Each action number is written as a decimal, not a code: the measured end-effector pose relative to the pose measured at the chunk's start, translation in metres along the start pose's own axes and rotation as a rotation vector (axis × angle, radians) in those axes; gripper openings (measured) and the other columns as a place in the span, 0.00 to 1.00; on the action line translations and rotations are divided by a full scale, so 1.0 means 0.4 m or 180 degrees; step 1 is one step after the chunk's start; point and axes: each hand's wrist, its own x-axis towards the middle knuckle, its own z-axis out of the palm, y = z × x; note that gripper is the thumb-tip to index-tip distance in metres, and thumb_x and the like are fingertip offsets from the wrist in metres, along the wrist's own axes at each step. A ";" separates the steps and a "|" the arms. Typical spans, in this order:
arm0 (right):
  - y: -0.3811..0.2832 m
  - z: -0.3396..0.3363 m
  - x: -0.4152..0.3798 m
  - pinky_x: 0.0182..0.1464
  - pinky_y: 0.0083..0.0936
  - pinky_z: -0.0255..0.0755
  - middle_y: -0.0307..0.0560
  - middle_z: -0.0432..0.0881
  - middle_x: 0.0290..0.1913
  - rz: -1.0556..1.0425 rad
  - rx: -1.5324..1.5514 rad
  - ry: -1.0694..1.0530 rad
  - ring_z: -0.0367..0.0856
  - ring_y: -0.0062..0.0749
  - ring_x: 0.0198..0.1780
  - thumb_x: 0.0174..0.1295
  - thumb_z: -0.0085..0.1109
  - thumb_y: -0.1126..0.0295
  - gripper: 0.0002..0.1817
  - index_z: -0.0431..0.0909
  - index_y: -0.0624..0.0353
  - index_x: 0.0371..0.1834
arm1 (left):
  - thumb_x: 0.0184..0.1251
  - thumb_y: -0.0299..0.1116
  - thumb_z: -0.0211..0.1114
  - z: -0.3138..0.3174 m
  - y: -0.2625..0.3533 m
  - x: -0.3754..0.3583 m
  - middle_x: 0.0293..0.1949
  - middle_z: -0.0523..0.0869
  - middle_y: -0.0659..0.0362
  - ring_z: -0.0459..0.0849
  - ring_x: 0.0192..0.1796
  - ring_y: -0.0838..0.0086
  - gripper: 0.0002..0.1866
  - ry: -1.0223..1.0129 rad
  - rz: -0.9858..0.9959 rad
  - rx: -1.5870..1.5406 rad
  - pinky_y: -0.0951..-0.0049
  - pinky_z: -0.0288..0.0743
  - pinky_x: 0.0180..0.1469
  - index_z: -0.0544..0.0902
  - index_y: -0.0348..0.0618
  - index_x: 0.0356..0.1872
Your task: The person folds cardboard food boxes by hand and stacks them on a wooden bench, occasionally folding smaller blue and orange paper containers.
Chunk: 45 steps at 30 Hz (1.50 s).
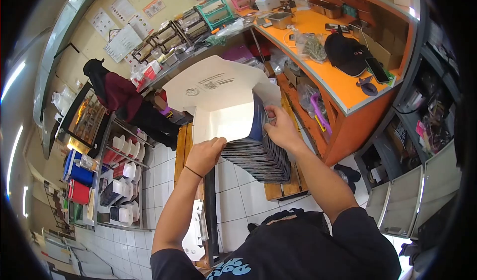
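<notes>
A partly folded cardboard food box [224,122], white inside and dark blue outside, sits over a tall stack of dark printed cardboard [258,161]. Its wide lid flap [198,76] stands raised at the back, with small printing and a square code on it. My left hand [204,156] is closed on the front left corner, fingers over the edge. At the right side wall, my right hand [281,127] pinches the blue panel between thumb and fingers. Wooden bench slats [285,189] show below the stack.
An orange counter [343,89] runs along the right, bearing a black cap [346,53] and a phone [377,70]. Another person [121,99] stands at the left back. Folded boxes fill a shelf rack [121,190]. White cardboard pieces [195,238] lie by my left forearm.
</notes>
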 end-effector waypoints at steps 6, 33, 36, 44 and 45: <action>-0.011 -0.018 -0.005 0.49 0.28 0.69 0.57 0.68 0.51 0.0159 0.0136 -0.0611 0.73 0.37 0.44 0.43 0.58 0.75 0.31 0.64 0.66 0.56 | 0.53 0.24 0.55 -0.013 0.020 0.000 0.25 0.78 0.58 0.79 0.26 0.62 0.10 -0.0127 -0.0065 0.0370 0.65 0.72 0.27 0.71 0.45 0.37; -0.014 0.018 0.060 0.36 0.42 0.72 0.62 0.77 0.23 -0.0391 -0.0880 0.0554 0.78 0.57 0.30 0.48 0.56 0.69 0.09 0.79 0.66 0.26 | 0.58 0.33 0.51 0.018 0.121 0.291 0.30 0.79 0.38 0.77 0.35 0.43 0.12 0.0070 -0.1232 -0.0473 0.50 0.70 0.40 0.77 0.33 0.30; -0.013 0.021 0.063 0.37 0.44 0.71 0.64 0.77 0.24 -0.0487 -0.0853 0.0591 0.77 0.58 0.30 0.49 0.55 0.70 0.09 0.78 0.67 0.22 | 0.57 0.32 0.51 0.019 0.116 0.309 0.30 0.79 0.38 0.77 0.35 0.43 0.12 -0.0005 -0.1173 -0.0532 0.51 0.70 0.41 0.77 0.32 0.29; 0.015 0.027 0.059 0.36 0.44 0.70 0.65 0.77 0.28 -0.0818 -0.0966 0.0471 0.76 0.58 0.32 0.50 0.55 0.71 0.08 0.77 0.67 0.22 | 0.46 0.29 0.56 -0.020 0.118 0.397 0.26 0.82 0.40 0.83 0.34 0.54 0.11 -0.1482 -0.1583 -0.0582 0.62 0.76 0.40 0.82 0.31 0.23; 0.028 0.028 0.063 0.35 0.44 0.70 0.65 0.77 0.28 -0.0924 -0.1034 0.0432 0.76 0.58 0.32 0.50 0.55 0.71 0.08 0.77 0.68 0.23 | 0.45 0.29 0.56 -0.024 0.120 0.404 0.25 0.82 0.41 0.84 0.33 0.55 0.10 -0.1540 -0.1690 -0.0718 0.64 0.76 0.39 0.82 0.31 0.22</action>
